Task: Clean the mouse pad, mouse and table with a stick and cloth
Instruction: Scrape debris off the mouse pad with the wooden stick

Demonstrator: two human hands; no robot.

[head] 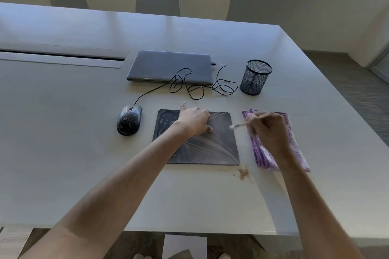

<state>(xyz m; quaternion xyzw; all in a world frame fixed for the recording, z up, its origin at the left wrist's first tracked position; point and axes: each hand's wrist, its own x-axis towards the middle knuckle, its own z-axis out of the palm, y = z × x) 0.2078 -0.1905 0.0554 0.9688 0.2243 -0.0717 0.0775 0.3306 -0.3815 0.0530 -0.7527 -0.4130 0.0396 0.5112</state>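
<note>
Mouse pad (210, 149): dark, square, flat on the grey table (63, 153), near centre, streaked with pale marks. Left hand (193, 121) rests on its far half, fingers laid flat and spread, pressing down. Right hand (267, 128) pinches a thin stick (242, 124), tip pointing left over the pad's right edge. Purple cloth (294, 147): folded, just right of the pad, under the right hand. Mouse (129, 120): black, speckled with dirt, left of the pad. Crumbs (243, 173): on the table by the pad's near right corner.
</note>
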